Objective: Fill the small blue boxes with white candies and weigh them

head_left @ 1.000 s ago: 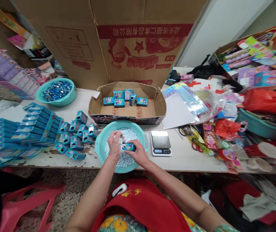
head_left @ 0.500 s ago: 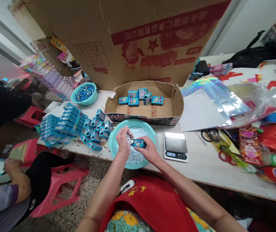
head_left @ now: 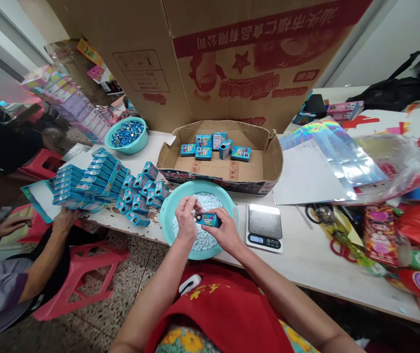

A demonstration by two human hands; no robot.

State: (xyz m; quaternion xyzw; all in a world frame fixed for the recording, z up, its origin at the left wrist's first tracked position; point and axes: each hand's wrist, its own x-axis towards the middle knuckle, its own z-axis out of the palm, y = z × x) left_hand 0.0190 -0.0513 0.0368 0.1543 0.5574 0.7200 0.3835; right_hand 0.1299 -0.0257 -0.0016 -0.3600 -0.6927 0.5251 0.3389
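Observation:
My right hand (head_left: 227, 229) grips a small blue box (head_left: 210, 219) with an opening at its left end. Close beside that end is my left hand (head_left: 187, 218), fingers curled around a few white candies (head_left: 196, 212); most of its grasp is hidden. Both hands are over a turquoise basin (head_left: 169, 201) of small white candies (head_left: 204, 240). Left of the basin stand several blue boxes (head_left: 140, 203) with round openings facing up. A cardboard tray (head_left: 248, 184) behind the basin holds several more blue boxes (head_left: 241, 153).
A digital scale (head_left: 264, 225) sits right of the basin. At the left, a co-worker's hand (head_left: 64, 219) touches a board (head_left: 38, 196) beside stacked blue boxes (head_left: 99, 174). A second basin (head_left: 136, 146) holds shiny blue pieces. Scissors (head_left: 342, 249) and wrappers lie at the right.
The co-worker has brought a board up to the stacked boxes at the table's left edge. Fewer candies show at my left fingers, beside the box's open end. The view has shifted slightly.

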